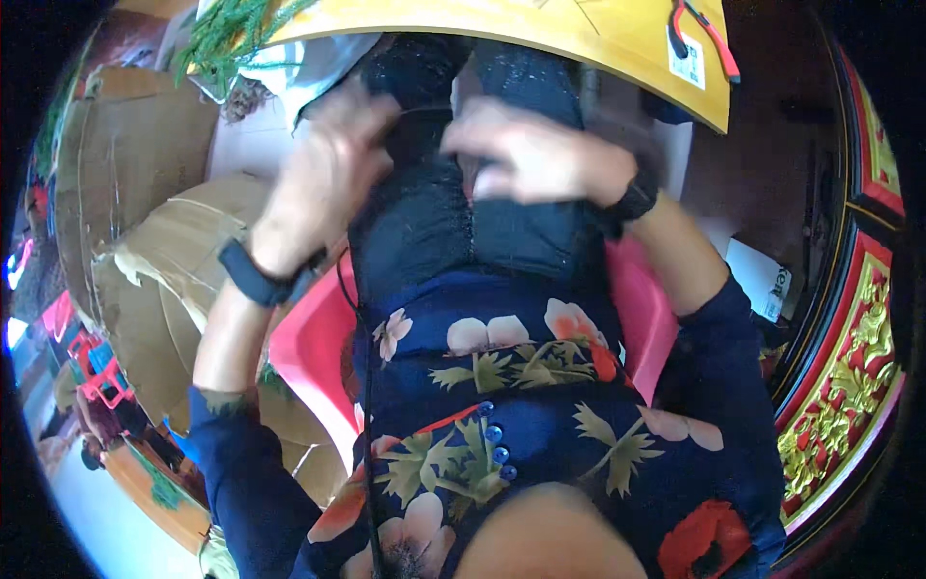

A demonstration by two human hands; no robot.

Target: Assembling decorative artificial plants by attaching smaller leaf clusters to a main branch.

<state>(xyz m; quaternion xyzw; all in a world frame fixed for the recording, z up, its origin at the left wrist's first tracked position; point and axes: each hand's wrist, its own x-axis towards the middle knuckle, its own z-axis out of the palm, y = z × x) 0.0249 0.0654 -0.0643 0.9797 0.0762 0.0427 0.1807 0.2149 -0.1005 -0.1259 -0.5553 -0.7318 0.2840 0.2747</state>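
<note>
Both hands hover above my lap, over dark trousers point(410, 212), and are smeared by motion. My left hand point(333, 150) has its fingers bent toward the middle; whether anything is in them cannot be made out. Facing it, with a gap between, my right hand point(545, 154) points its fingers left, also blurred. A faint thin line runs near the fingers, too unclear to name. Beyond the hands is a yellow board-like tabletop point(540, 37). Green needle-leaved sprigs point(231, 39) lie at its left end. A red-handled hand tool point(709, 43) rests at its right end.
I sit on a pink plastic chair point(313, 338). Large brown cardboard point(145, 154) stands at my left. A carved red and gold panel point(844, 386) is close on the right, near a white box point(757, 280). Pink stools point(101, 376) and another person are far left.
</note>
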